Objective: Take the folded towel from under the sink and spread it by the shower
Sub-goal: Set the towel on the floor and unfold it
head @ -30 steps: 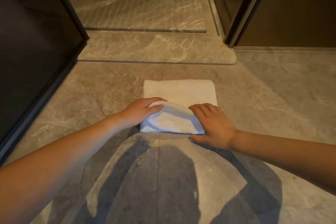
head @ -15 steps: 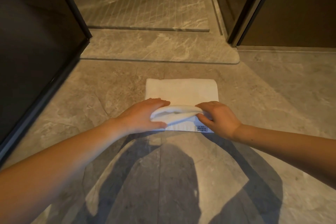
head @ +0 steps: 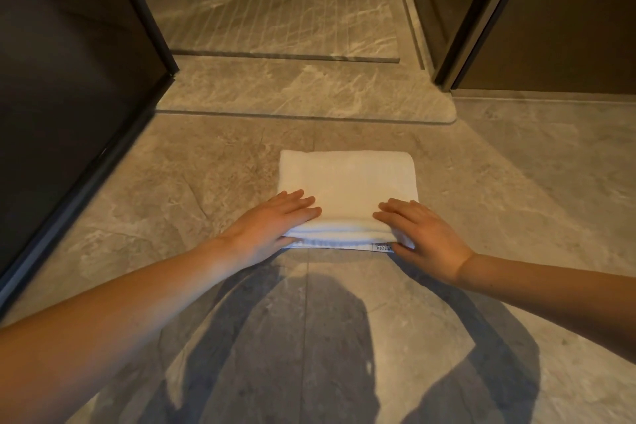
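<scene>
the white folded towel [head: 346, 182] lies flat on the grey marble-pattern floor [head: 516, 200], just in front of the raised stone threshold [head: 303, 93] of the shower. beyond the threshold is the grooved shower floor [head: 275, 3]. a dark glass panel [head: 69, 62] stands at left and a dark-framed door [head: 481, 10] at right.

the left hand [head: 275, 227] rests on the near left corner of the towel, fingers together and extended flat across the top layer, with the thumb side at the near edge. the right hand [head: 420, 234] rests on the near right corner, fingers lying on top and the thumb below at the near edge. whether either hand pinches a layer or only presses on it cannot be told.

the towel's near edge shows stacked layers, with a small printed label [head: 382, 247] at its near right, touching the right hand. the person's shadow [head: 309, 337] falls on the floor below the arms.
</scene>
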Demonstrator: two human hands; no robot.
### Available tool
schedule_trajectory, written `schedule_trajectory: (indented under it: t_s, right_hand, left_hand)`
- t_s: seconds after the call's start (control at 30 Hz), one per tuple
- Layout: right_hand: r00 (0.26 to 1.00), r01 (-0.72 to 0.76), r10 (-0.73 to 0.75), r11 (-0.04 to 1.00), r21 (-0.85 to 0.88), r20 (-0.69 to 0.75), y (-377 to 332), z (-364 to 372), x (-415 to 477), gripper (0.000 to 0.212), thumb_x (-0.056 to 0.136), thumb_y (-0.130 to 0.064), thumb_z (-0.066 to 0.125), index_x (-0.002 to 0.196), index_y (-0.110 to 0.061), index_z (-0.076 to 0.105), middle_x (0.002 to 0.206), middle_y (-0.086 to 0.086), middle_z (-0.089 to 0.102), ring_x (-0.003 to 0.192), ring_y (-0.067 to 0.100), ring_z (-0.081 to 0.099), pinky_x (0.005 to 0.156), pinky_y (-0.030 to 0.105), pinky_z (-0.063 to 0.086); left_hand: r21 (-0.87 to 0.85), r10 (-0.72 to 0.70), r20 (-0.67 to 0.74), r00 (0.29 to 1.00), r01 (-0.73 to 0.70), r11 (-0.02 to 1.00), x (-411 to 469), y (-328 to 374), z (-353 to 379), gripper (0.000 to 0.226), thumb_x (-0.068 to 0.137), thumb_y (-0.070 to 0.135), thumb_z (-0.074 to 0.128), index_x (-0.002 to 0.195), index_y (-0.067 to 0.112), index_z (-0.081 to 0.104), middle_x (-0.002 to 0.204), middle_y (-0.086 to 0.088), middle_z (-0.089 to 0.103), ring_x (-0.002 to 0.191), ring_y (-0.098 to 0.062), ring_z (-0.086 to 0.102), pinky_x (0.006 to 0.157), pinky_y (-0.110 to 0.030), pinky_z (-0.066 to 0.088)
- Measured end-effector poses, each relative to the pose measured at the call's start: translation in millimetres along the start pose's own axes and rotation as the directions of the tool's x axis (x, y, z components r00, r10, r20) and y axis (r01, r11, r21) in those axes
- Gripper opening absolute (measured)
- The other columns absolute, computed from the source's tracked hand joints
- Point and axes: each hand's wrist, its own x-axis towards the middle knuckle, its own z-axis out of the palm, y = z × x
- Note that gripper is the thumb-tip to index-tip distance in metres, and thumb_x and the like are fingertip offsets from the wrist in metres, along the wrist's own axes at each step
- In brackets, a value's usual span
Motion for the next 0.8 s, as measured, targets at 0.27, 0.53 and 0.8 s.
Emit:
schedule_trajectory:
  t_s: [0.27,0.53,0.8]
  right_hand:
    - [0.995,-0.022,0.037,0.986,0.165,-0.091,-7.5,-24.8,-2.7,0.030,0.093,-0.013,0.061,0.123,-0.014,0.063,0.107,0.004,0.070,0.093,0.027,0.064,0.077,0.038,0.051]
    - [0.933,-0.091,0.235,0.888,0.450,-0.273,-16.2,-52.9,-0.3,0.022,0.086,-0.017,0.070,0.107,-0.024,0.070,0.100,-0.009,0.070,0.095,0.009,0.063,0.080,0.025,0.048]
    - [0.902,-0.064,0.269,0.858,0.510,-0.339,-23.3,-72.2,13.6,0.022,0.085,-0.008,0.070,0.103,-0.021,0.070,0.101,-0.008,0.071,0.095,0.005,0.065,0.079,0.022,0.050]
  left_hand:
    - [-0.239,-0.156,-0.095,0.983,0.130,0.962,-5.1,13.2,-21.3,0.043,0.088,0.030,0.067,0.131,0.030,0.058,0.130,0.005,0.062,0.117,-0.008,0.056,0.093,-0.024,0.044]
    - [-0.547,-0.257,-0.142,0.956,0.140,0.825,-7.9,26.7,-66.7,0.031,0.080,0.021,0.077,0.099,0.043,0.065,0.100,0.028,0.066,0.091,0.008,0.062,0.069,-0.009,0.046]
    - [-0.398,-0.282,-0.439,0.853,0.096,0.912,-3.0,37.0,-80.3,0.043,0.079,0.020,0.078,0.116,0.034,0.060,0.105,0.024,0.057,0.094,0.014,0.050,0.077,0.001,0.038]
